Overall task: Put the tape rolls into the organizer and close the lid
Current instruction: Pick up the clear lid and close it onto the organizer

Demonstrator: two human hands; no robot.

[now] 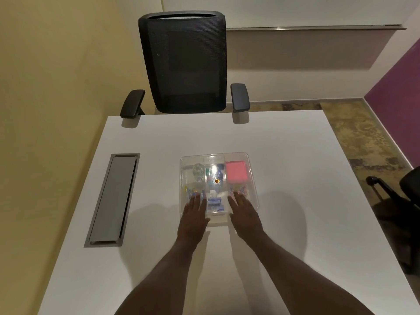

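A clear plastic organizer sits in the middle of the white table, its transparent lid lying flat over it. Through the lid I see two clear tape rolls in the back-left compartment, a pink pad at the back right, and small coloured stationery in the other compartments. My left hand rests flat on the lid's near-left part, fingers spread. My right hand lies flat on the near-right part, fingers spread too. Neither hand holds anything.
A grey cable-tray cover is set into the table at the left. A black mesh office chair stands at the far edge. Another dark chair is partly visible at the right, off the table.
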